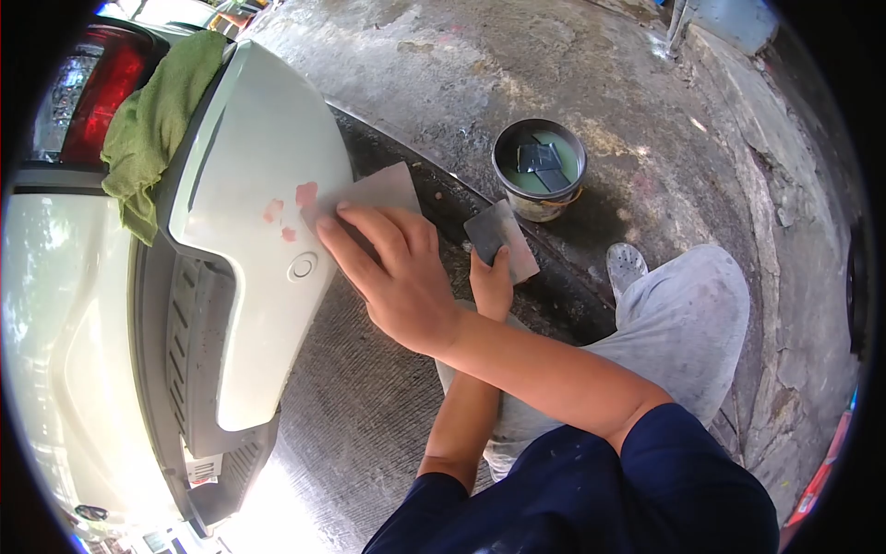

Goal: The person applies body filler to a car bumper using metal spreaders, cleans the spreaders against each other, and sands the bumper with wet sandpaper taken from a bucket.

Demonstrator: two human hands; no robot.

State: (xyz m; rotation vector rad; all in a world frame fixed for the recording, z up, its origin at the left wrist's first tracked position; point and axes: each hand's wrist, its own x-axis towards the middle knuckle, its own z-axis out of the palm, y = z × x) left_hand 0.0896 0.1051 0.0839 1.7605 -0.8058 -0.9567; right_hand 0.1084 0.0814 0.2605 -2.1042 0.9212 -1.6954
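While the right hand (403, 277) is pressing, open and fingers extended, over a grey sheet (392, 187) at the corner of the white rear bumper (268, 129), its fingertips are resting just beside pinkish patches (305, 194). Under the crossing right forearm (544, 369), the left hand (492, 284) is gripping a dark rectangular pad (488, 233), near the water-filled bucket (538, 209).

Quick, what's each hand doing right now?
Left hand: closed, holding a dark pad and a pale sheet.
Right hand: open, fingers extended over another sheet at the bumper; any grip can't be told.
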